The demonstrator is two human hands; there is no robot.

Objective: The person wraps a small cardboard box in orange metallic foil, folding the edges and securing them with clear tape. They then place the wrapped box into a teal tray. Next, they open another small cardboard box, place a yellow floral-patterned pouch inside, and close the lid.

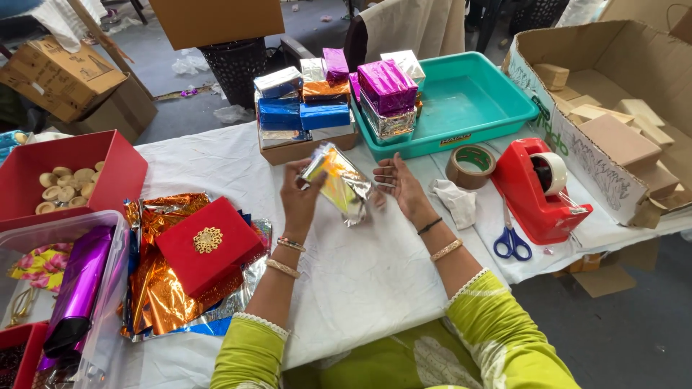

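My left hand (299,196) grips a small box wrapped in shiny silver-and-orange foil (337,180), held tilted above the white tablecloth (353,266). My right hand (398,186) is flat and spread against the box's right side, fingers apart, touching the foil. Just beyond the hands stands a stack of foil-wrapped boxes (317,101) in blue, orange, silver and purple, some resting on a cardboard tray and some in a teal plastic tray (476,101).
A red tape dispenser (537,187), brown tape roll (471,166), blue scissors (512,241) and crumpled tissue (455,202) lie right. A red box with gold ornament (207,245) sits on foil sheets left. A cardboard box of plain blocks (620,137) is far right.
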